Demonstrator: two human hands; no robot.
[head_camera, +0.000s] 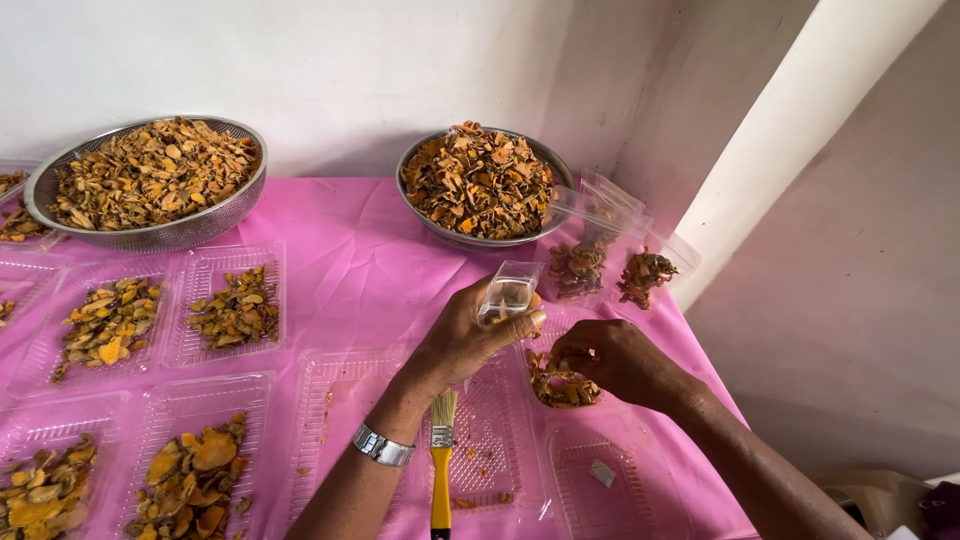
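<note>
Clear plastic bag (506, 293) at pink table (350, 250).
Left hand (465, 335) pinches bag upright; right hand (610, 358) fingers closed on dried orange slices (560, 385) in tray.

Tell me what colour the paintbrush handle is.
Yellow; the paintbrush handle shows in the head view.

Cloth (340, 260): pink, thin plastic-like sheet, faint sheen, creased.
Bowls (150, 236) (480, 240): perforated metal, bright and polished.
Trays (200, 400): clear thin plastic, ribbed floor, glossy.
Bag (508, 292), in left hand (462, 338): clear film, shiny.
Chips (150, 172): dried orange-brown slices, matt, rough and curled; right hand (615, 358) rests on a small heap.
Brush (441, 470): pale bristles, metal ferrule, glossy yellow handle.
Watch band (381, 446): linked metal, bright.
Wall (340, 70): white, matt.
</note>
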